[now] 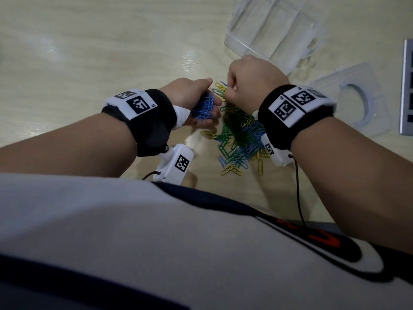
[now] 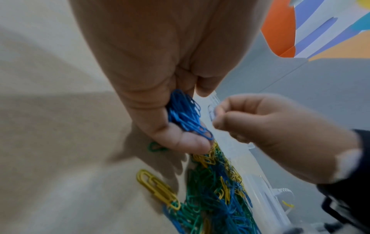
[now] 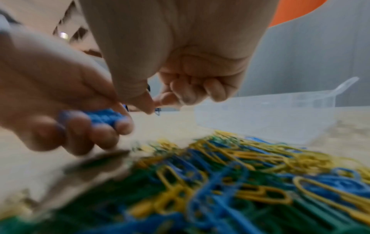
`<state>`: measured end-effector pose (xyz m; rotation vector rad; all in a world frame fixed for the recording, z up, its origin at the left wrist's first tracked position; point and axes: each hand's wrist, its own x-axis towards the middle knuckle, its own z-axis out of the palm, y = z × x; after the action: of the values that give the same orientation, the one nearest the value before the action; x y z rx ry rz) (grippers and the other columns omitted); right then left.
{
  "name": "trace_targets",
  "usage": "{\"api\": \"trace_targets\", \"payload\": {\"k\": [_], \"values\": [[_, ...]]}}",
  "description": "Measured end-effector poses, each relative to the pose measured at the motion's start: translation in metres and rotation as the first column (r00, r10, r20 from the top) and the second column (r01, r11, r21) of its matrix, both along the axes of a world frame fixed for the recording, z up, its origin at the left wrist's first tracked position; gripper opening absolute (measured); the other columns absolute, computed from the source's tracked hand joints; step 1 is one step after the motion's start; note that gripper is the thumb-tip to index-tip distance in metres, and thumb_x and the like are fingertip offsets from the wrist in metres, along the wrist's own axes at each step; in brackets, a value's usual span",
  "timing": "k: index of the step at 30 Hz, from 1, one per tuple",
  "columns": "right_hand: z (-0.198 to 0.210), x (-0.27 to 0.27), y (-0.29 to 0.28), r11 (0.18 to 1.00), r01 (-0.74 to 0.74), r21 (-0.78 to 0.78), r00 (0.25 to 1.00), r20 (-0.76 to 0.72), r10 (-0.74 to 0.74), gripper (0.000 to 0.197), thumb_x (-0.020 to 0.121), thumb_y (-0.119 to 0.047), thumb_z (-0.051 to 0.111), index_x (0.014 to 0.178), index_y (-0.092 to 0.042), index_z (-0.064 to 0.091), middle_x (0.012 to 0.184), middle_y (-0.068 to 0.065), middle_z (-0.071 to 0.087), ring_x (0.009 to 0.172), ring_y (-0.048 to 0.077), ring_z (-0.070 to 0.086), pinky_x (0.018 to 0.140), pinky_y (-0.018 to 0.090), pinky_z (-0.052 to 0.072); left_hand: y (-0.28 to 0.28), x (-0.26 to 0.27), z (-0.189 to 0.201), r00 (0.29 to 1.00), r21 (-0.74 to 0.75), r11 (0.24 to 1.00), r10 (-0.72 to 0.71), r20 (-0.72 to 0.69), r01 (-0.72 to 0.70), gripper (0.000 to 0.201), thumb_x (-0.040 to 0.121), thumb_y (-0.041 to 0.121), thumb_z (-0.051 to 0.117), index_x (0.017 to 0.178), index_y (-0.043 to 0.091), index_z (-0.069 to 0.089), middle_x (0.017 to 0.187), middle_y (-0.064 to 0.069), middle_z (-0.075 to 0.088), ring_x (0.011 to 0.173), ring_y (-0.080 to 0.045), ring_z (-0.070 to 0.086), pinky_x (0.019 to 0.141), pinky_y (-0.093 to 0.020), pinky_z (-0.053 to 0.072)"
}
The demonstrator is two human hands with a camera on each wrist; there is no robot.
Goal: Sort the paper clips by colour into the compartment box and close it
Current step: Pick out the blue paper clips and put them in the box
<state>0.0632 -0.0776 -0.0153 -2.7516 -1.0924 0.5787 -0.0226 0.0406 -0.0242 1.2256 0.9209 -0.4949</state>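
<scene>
A mixed pile of blue, green and yellow paper clips (image 1: 239,139) lies on the table between my wrists. My left hand (image 1: 201,95) hovers at the pile's left edge and grips a bunch of blue clips (image 1: 203,108) in its curled fingers; the bunch (image 2: 186,117) shows clearly in the left wrist view. Just right of it, my right hand (image 1: 228,88) pinches a single blue clip (image 2: 211,112) between thumb and forefinger, its other fingers (image 3: 192,88) curled in. The clear compartment box (image 1: 274,30) stands open beyond the right hand; I cannot see clips in it.
A clear plastic piece with a curved cut-out (image 1: 348,97) lies right of the pile. A grey slotted object (image 1: 406,86) sits at the right edge. Loose yellow clips (image 1: 230,168) trail toward the near table edge. Bare wood (image 1: 89,52) spreads to the left.
</scene>
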Motion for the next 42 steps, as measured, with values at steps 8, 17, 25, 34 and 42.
{"api": "trace_targets", "payload": {"k": [8,17,25,34,42], "values": [[0.013,-0.030,-0.026,0.985,-0.066,0.161,0.981,-0.170,0.094,0.010,0.087,-0.027,0.058,0.094,-0.025,0.065,0.090,-0.004,0.048,0.093,0.020,0.053,0.084,0.034,0.042,-0.008,-0.002,0.005,0.999,0.046,0.998,-0.041,0.017,0.041,0.039,0.078,0.027,0.074,0.110,0.012,0.058,0.089,0.001,0.060,0.080,-0.019,0.054,0.071,-0.023,0.041],[0.006,-0.020,-0.091,0.975,0.208,-0.071,0.968,-0.126,-0.216,0.027,0.080,-0.043,0.069,0.095,-0.024,0.056,0.091,-0.001,0.056,0.087,0.020,0.054,0.072,0.029,0.039,-0.028,0.002,0.001,0.981,0.000,0.982,-0.190,0.033,0.190,0.040,0.101,0.034,0.036,0.072,0.014,0.055,0.053,0.000,0.058,0.048,-0.011,0.055,0.056,-0.020,0.049],[-0.020,-0.038,-0.083,0.966,0.256,0.032,0.962,-0.102,-0.251,0.013,0.083,-0.032,0.066,0.093,-0.025,0.062,0.095,0.001,0.064,0.097,0.024,0.057,0.082,0.034,0.047,-0.034,0.003,0.002,0.976,0.019,0.976,-0.216,0.012,0.216,0.042,0.101,0.035,0.035,0.071,0.014,0.054,0.055,-0.001,0.056,0.048,-0.011,0.054,0.049,-0.015,0.048],[0.003,-0.026,-0.096,0.926,0.351,0.139,0.934,-0.125,-0.335,0.005,0.078,-0.020,0.070,0.082,-0.024,0.069,0.077,-0.008,0.062,0.082,0.013,0.060,0.072,0.023,0.046,-0.031,0.002,0.002,0.978,0.034,0.978,-0.207,0.009,0.206,0.041,0.101,0.035,0.036,0.072,0.013,0.054,0.066,-0.005,0.055,0.047,-0.010,0.055,0.047,-0.014,0.048],[0.019,-0.045,-0.063,0.921,0.267,0.285,0.953,-0.223,-0.207,0.011,0.083,-0.028,0.067,0.092,-0.024,0.072,0.083,-0.009,0.068,0.078,0.004,0.058,0.076,0.018,0.044,-0.038,0.005,0.004,0.984,-0.064,0.982,-0.174,0.028,0.176,0.036,0.099,0.040,0.040,0.091,0.009,0.055,0.064,-0.007,0.059,0.053,-0.018,0.060,0.052,-0.026,0.053]]}}
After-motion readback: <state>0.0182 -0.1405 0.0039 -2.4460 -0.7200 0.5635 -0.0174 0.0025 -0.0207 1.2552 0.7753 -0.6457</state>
